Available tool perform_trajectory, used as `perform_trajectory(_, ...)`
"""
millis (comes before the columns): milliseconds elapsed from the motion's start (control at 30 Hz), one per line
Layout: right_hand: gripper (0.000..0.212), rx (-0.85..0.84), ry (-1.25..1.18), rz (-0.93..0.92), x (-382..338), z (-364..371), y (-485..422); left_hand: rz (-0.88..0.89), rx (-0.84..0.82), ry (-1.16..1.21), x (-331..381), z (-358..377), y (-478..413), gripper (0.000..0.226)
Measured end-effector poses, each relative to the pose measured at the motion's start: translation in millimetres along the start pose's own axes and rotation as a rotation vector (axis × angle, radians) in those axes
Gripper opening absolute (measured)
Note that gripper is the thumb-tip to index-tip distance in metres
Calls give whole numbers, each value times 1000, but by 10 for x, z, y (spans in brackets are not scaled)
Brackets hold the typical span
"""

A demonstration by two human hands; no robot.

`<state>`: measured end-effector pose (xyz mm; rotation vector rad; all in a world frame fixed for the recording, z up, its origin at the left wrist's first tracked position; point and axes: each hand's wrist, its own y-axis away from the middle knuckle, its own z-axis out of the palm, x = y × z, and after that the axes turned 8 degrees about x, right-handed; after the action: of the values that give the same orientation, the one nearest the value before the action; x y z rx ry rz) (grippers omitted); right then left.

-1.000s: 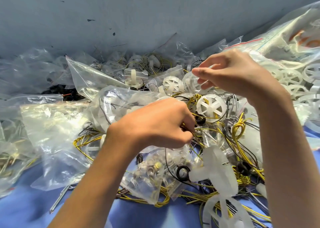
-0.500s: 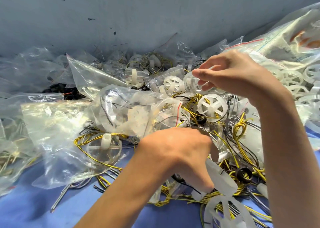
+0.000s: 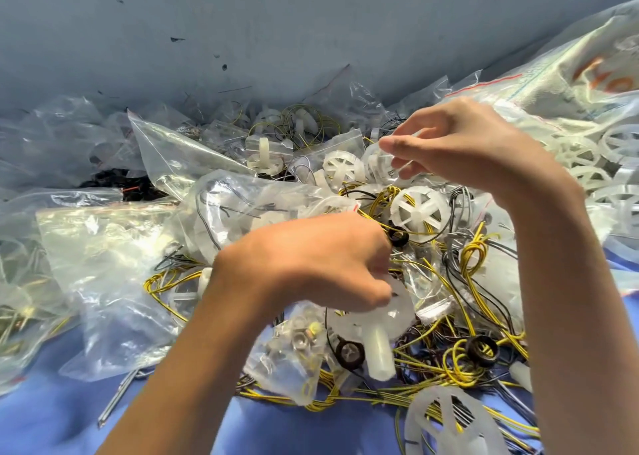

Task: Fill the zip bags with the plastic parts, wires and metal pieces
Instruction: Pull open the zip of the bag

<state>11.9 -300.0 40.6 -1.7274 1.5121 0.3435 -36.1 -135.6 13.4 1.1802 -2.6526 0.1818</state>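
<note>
Translucent white stemmed plastic part (image 3: 378,347) held in our left grip (image 3: 311,262).
Beyond it, our right grip (image 3: 460,147) pinches a clear zip bag (image 3: 375,164).

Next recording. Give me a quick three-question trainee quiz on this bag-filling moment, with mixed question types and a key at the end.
1. True or false: the left hand lies flat and empty on the pile.
2. The right hand pinches: A) a black ring, B) a clear zip bag, C) a metal pin.
3. Fill in: the loose wire coils to the right of the left hand are mostly ____ in colour.

Key
1. False: its fingers curl round a white plastic part.
2. B
3. yellow
</note>
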Motion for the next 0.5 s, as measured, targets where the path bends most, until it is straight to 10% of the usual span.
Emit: perform_trajectory(500,23,-27,35,-12,-6,7,1,-154,-239,-126,130,248,-47,11)
